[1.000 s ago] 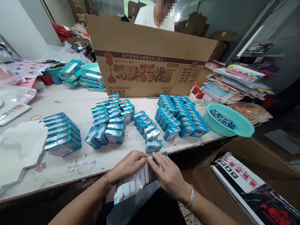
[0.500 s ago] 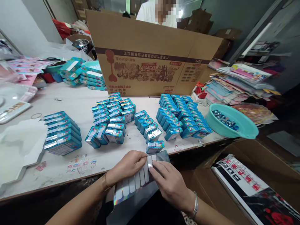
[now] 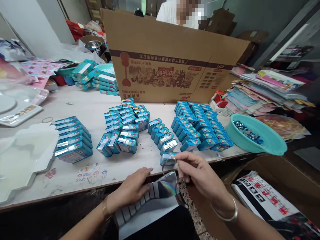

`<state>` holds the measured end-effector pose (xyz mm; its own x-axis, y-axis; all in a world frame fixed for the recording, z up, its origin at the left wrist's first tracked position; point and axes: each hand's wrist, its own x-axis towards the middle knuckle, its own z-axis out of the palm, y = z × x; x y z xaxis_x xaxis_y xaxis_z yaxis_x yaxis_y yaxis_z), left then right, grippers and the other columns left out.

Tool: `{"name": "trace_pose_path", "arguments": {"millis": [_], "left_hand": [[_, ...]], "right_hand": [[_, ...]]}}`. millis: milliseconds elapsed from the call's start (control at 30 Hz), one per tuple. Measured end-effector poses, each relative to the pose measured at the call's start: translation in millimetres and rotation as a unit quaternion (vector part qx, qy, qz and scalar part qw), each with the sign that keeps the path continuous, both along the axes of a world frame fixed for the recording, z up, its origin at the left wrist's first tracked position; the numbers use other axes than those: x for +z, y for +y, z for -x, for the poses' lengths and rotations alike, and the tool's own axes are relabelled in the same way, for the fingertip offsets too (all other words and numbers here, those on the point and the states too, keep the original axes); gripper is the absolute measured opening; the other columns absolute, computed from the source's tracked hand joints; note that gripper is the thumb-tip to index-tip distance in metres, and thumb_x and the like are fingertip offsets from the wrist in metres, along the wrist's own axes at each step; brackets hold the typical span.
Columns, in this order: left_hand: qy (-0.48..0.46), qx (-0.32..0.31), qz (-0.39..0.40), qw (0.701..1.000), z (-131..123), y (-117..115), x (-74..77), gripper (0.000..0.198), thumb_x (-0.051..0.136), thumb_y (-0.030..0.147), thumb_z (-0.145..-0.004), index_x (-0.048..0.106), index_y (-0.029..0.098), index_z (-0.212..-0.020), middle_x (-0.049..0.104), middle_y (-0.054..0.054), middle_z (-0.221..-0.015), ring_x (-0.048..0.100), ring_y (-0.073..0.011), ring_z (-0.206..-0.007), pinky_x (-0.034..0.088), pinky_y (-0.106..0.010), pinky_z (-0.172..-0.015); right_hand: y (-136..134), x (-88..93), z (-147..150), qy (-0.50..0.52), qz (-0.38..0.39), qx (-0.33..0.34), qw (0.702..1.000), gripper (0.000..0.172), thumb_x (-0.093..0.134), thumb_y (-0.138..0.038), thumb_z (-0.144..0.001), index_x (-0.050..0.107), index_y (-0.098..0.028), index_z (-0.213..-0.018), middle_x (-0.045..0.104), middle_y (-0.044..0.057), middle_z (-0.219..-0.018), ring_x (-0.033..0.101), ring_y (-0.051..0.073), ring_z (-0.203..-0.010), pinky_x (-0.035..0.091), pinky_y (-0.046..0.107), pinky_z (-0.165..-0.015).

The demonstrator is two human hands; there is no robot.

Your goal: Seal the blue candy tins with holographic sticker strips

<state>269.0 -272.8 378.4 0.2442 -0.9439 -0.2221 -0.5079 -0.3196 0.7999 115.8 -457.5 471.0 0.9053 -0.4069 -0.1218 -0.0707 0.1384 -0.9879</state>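
Note:
A silvery sheet of stickers (image 3: 147, 213) with a row of pale rectangular labels lies across my lap, curling at its far end. My left hand (image 3: 132, 190) grips the sheet along its upper edge, thumb over the labels. My right hand (image 3: 197, 173) is raised above the sheet's right end, thumb and index finger pinching a thin, partly see-through strip (image 3: 164, 171) that loops down towards the sheet. Just behind those fingertips, at the table edge, stands a blue tin box (image 3: 165, 160). A short line of similar blue boxes (image 3: 166, 138) runs back from it.
More blue boxes stand in groups at left (image 3: 75, 146), centre (image 3: 125, 143) and right (image 3: 202, 133). A turquoise basin (image 3: 272, 141) holds small shiny blue pieces. A large cardboard carton (image 3: 172, 43) stands at the back, a person (image 3: 162, 13) behind it. An open carton (image 3: 287, 170) is at lower right.
My right hand has lifted off the labels and moved up and right, drawing a thin strip away from the sheet. My left hand has shifted slightly left and down; the sheet now curls.

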Motion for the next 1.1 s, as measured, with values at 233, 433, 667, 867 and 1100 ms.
{"name": "trace_pose_path", "arguments": {"millis": [233, 433, 667, 867, 1100], "left_hand": [[0.352, 0.12, 0.206, 0.905, -11.8, -29.3, 29.9, 0.11, 0.081, 0.07, -0.055, 0.042, 0.023, -0.146, 0.051, -0.019, -0.145, 0.055, -0.0341, -0.125, 0.051, -0.042, -0.091], [0.303, 0.289, 0.219, 0.881, -29.4, -63.9, 31.8, 0.05, 0.063, 0.067, -0.079, 0.064, 0.016, -0.079, 0.067, -0.005, -0.071, 0.061, -0.0166, -0.069, 0.048, -0.029, -0.066], [0.199, 0.371, 0.252, 0.871, -55.6, -96.6, 17.7, 0.048, 0.056, 0.062, -0.082, 0.055, 0.019, -0.06, 0.058, 0.0, -0.059, 0.055, -0.0137, -0.061, 0.045, -0.026, -0.061], [0.341, 0.381, 0.249, 0.822, -60.3, -102.0, 10.5, 0.08, 0.053, 0.085, -0.07, 0.053, 0.017, -0.112, 0.063, 0.0, -0.075, 0.061, -0.0142, -0.061, 0.044, -0.024, -0.053], [0.324, 0.336, 0.212, 0.859, -68.1, -116.0, 10.6, 0.056, 0.064, 0.073, -0.071, 0.059, 0.017, -0.074, 0.051, 0.004, -0.057, 0.051, -0.011, -0.054, 0.041, -0.024, -0.055]], "right_hand": [[-15.6, 11.2, -47.2, -0.001, -0.041, -0.008, 0.999, 0.034, 0.077, -0.047, -0.078, 0.072, -0.018, -0.096, 0.061, -0.003, -0.06, 0.045, 0.007, -0.047, 0.035, 0.02, -0.046], [-31.2, -4.7, -76.3, 0.046, -0.021, -0.032, 0.998, 0.045, 0.079, -0.053, -0.072, 0.072, -0.015, -0.095, 0.056, -0.005, -0.053, 0.043, 0.007, -0.044, 0.031, 0.02, -0.042], [-52.6, -24.5, -131.9, 0.067, 0.098, -0.132, 0.984, 0.042, 0.083, -0.052, -0.057, 0.063, -0.017, -0.064, 0.05, -0.006, -0.047, 0.036, 0.006, -0.04, 0.027, 0.02, -0.038], [-61.7, -18.6, -145.3, 0.061, 0.088, -0.118, 0.987, 0.038, 0.08, -0.052, -0.061, 0.066, -0.017, -0.07, 0.049, -0.007, -0.049, 0.031, 0.006, -0.039, 0.025, 0.021, -0.037], [-69.2, -23.7, -152.2, 0.063, 0.071, -0.087, 0.992, 0.039, 0.081, -0.052, -0.06, 0.067, -0.016, -0.067, 0.043, -0.008, -0.044, 0.03, 0.005, -0.039, 0.024, 0.021, -0.037]]}}
